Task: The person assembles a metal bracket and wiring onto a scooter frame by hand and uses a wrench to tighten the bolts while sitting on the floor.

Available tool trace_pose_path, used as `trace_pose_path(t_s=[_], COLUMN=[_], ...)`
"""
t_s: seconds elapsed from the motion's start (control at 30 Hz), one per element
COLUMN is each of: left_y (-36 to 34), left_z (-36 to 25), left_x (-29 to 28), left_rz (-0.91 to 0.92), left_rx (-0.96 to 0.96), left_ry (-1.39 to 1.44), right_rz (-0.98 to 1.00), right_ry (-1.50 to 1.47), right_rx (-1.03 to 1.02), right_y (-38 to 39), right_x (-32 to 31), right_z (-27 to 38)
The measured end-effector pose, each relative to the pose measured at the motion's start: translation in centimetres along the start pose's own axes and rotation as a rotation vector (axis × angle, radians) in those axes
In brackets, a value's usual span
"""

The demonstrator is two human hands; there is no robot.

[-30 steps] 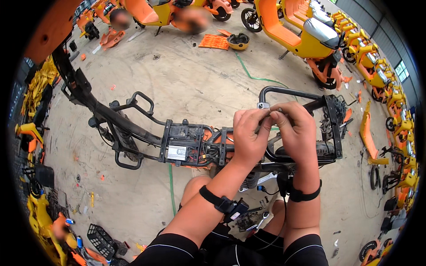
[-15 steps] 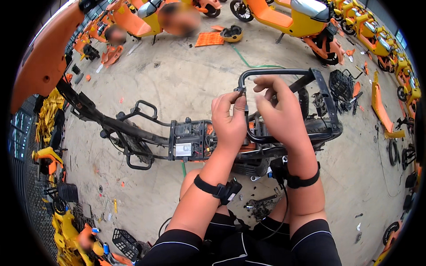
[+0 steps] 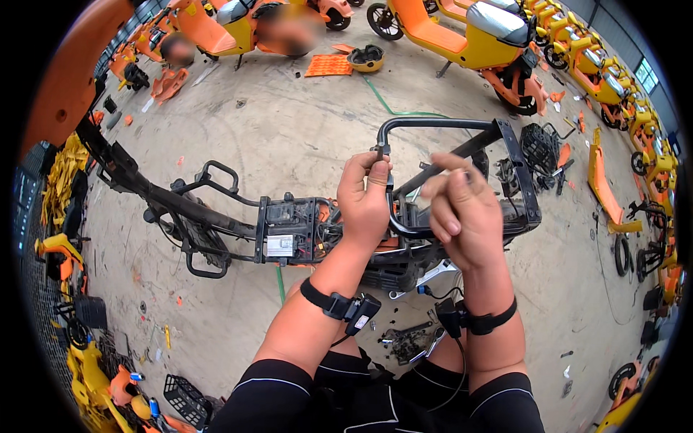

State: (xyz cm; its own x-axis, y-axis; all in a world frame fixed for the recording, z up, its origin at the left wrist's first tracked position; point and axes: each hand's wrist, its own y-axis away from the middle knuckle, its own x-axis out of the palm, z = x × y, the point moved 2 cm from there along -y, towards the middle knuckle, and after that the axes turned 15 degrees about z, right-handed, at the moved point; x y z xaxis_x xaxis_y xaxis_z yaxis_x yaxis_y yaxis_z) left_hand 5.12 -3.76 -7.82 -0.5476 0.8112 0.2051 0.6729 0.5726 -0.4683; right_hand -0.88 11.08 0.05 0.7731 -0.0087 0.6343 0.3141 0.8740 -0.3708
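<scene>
My left hand (image 3: 364,198) pinches a small metal bolt (image 3: 380,153) upright beside the bracket on the bent black tube (image 3: 437,123) of a stripped scooter frame (image 3: 202,211). Just right of it, my right hand (image 3: 465,213) is raised over the frame with curled, partly blurred fingers. A small dark piece shows by its thumb tip, too small to name. A silver labelled box (image 3: 280,245) sits in the middle of the frame. Below the frame, a wrench (image 3: 433,278) and small dark parts (image 3: 404,343) lie on the concrete floor.
Orange-yellow scooters (image 3: 469,40) stand in rows behind and to the right. An orange panel (image 3: 605,187), a tyre (image 3: 622,256) and a black basket (image 3: 538,148) lie at right. Yellow body panels (image 3: 68,187) are piled at left, another basket (image 3: 186,397) lower left. An upturned helmet (image 3: 366,61) lies behind.
Both hands were together over the bracket a second ago. They have since parted: my left hand moved slightly left and stayed pinched, while my right hand drew aside and curled its fingers.
</scene>
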Motion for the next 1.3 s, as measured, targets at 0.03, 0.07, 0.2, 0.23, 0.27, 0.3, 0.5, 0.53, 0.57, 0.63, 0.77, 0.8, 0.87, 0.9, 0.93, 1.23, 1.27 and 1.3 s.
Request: trace_pose_path(t_s=[0.03, 0.07, 0.2, 0.23, 0.27, 0.3, 0.5, 0.53, 0.57, 0.63, 0.77, 0.8, 0.87, 0.9, 0.93, 1.23, 1.27, 1.3], left_y=[0.1, 0.1, 0.0, 0.0, -0.1, -0.2, -0.2, -0.2, -0.2, -0.2, -0.3, -0.2, -0.3, -0.4, -0.4, -0.5, -0.5, -0.6], left_z=[0.0, 0.1, 0.0, -0.1, -0.1, 0.2, 0.5, 0.5, 0.6, 0.6, 0.6, 0.4, 0.1, 0.1, 0.2, -0.2, -0.6, -1.5], left_x=[-0.2, -0.4, -0.6, -0.6, -0.7, -0.9, -0.9, -0.8, -0.7, -0.6, -0.9, -0.9, -0.9, -0.8, -0.7, -1.0, -0.9, -0.8], left_rz=[0.014, 0.015, 0.041, 0.048, 0.056, 0.067, 0.062, 0.058, 0.06, 0.063, 0.073, 0.069, 0.064, 0.063, 0.063, 0.061, 0.047, 0.029], left_rx=[-0.006, -0.003, 0.004, 0.005, 0.011, 0.013, 0.022, 0.032, 0.03, 0.027, 0.072, 0.065, 0.062, 0.064, 0.065, 0.107, 0.139, 0.169], left_ry=[0.003, 0.005, -0.003, -0.013, -0.031, -0.05, -0.052, -0.053, -0.052, -0.054, -0.102, -0.097, -0.086, -0.08, -0.074, -0.213, -0.302, -0.391], right_rz=[-0.053, -0.105, -0.276, -0.224, -0.207, -0.194, -0.211, -0.208, -0.201, -0.266, -0.114, -0.095, -0.057, -0.056, -0.044, 0.054, 0.049, 0.047], right_ry=[0.121, 0.243, 0.569, 0.675, 0.71, 0.742, 1.106, 1.275, 1.441, 1.569, 1.874, 1.896, 1.94, 2.008, 2.049, 2.283, 2.285, 2.287], right_rx=[0.092, 0.184, 0.208, 0.234, 0.216, 0.198, 0.401, 0.308, 0.211, -0.016, -0.185, -0.212, -0.266, -0.323, -0.331, -0.452, -0.453, -0.452], right_y=[-0.1, -0.2, -1.1, -1.1, -1.3, -1.4, -1.8, -2.0, -2.1, -2.8, -4.6, -4.8, -5.3, -5.5, -5.6, -5.8, -5.8, -5.8], right_x=[0.0, 0.3, 1.1, 1.4, 1.6, 1.9, 2.3, 2.1, 1.9, 2.0, 1.3, 1.4, 1.6, 1.4, 1.2, 1.5, 1.4, 1.4], right_z=[0.0, 0.4, -0.2, 0.1, 0.3, 0.2, 0.8, 0.8, 0.5, 0.0, 0.1, -0.1, -0.2, -0.4, -0.5, 0.2, 0.1, 0.1])
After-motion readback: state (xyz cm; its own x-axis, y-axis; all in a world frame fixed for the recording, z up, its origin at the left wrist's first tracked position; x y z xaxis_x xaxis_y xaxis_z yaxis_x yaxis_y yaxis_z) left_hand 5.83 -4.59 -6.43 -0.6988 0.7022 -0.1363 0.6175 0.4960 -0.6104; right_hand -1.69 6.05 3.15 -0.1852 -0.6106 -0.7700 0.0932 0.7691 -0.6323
